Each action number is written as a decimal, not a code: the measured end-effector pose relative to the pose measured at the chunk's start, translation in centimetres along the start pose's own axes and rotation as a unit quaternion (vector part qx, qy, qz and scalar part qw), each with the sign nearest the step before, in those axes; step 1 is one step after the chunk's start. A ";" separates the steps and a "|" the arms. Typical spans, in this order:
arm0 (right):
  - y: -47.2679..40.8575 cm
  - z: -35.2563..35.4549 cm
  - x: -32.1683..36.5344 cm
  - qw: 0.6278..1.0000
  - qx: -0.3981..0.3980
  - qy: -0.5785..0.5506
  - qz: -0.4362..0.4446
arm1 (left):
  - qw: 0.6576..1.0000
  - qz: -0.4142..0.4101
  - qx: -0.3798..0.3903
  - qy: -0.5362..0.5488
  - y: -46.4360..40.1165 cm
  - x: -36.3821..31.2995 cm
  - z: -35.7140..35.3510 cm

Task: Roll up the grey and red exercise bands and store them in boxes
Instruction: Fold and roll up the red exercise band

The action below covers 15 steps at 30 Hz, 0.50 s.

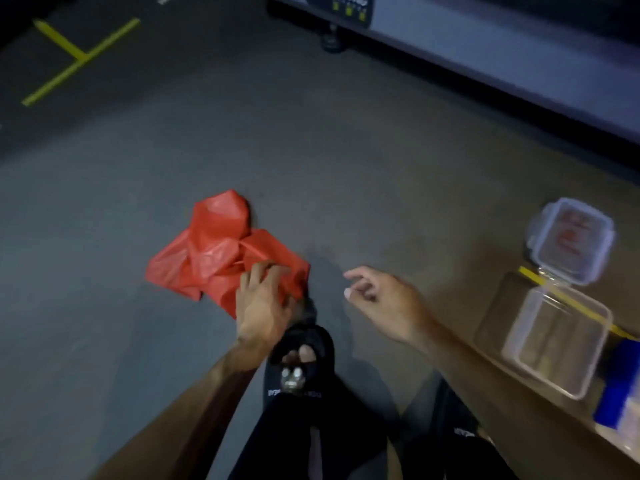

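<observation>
The red exercise band point(214, 252) lies crumpled in a loose heap on the grey floor, centre left. My left hand point(265, 303) lies on its near right corner, and its fingers curl into the red material. My right hand point(379, 296) hovers to the right of the band, holding nothing, fingers loosely curled. A clear plastic box point(540, 334) stands open at the right, with its clear lid point(571, 239) lying just beyond it. No grey band is in view.
My foot in a black sandal point(301, 355) stands just below the left hand. A blue object point(620, 382) sits at the right edge beside the box. A grey machine base point(485, 60) runs along the upper right. Yellow tape lines point(79, 60) mark the floor at upper left.
</observation>
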State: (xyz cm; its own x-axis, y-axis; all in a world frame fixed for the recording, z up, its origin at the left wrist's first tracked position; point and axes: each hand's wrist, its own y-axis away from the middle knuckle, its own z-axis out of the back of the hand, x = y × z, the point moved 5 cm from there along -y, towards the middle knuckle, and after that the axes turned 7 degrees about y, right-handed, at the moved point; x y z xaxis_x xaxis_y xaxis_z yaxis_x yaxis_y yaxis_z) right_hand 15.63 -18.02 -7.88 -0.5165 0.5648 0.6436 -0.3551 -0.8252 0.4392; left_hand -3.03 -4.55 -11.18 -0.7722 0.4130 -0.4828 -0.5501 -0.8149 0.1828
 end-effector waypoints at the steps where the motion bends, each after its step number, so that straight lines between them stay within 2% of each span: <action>1: 0.1 -0.9 0.3 1.000 0.010 0.007 0.005 | 0.999 0.029 -0.007 -0.013 -0.1 0.9 0.7; 3: 0.3 -2.2 0.7 0.999 0.026 0.018 0.007 | 0.995 0.073 0.034 -0.058 -0.5 2.6 1.2; 5: 0.6 -3.2 0.5 0.999 0.037 0.027 0.001 | 0.986 0.073 0.081 -0.127 -1.1 3.6 1.0; 7: 1.1 -3.4 0.0 0.999 0.044 0.030 -0.002 | 0.988 0.069 0.064 -0.120 -1.9 3.9 1.4; 11: 1.4 -2.3 -1.4 1.000 0.009 0.020 -0.020 | 0.998 -0.002 -0.047 0.041 -3.8 1.4 4.1; 13: 1.8 -0.9 -1.3 0.999 -0.033 0.003 -0.028 | 0.982 -0.024 -0.104 0.154 -4.5 -1.7 7.2; 15: 2.4 0.7 -0.5 0.998 -0.059 -0.026 -0.028 | 0.963 -0.037 -0.156 0.217 -5.3 -5.1 11.1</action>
State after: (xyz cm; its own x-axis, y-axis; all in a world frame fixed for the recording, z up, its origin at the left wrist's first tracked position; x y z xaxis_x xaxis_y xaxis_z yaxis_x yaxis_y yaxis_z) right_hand 15.56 -20.30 -6.75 -0.4529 0.6072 0.6528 -0.4737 -0.7842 0.4008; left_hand 0.27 2.19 -0.18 -0.4924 0.3204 -0.8093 -0.4230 -0.9007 -0.0992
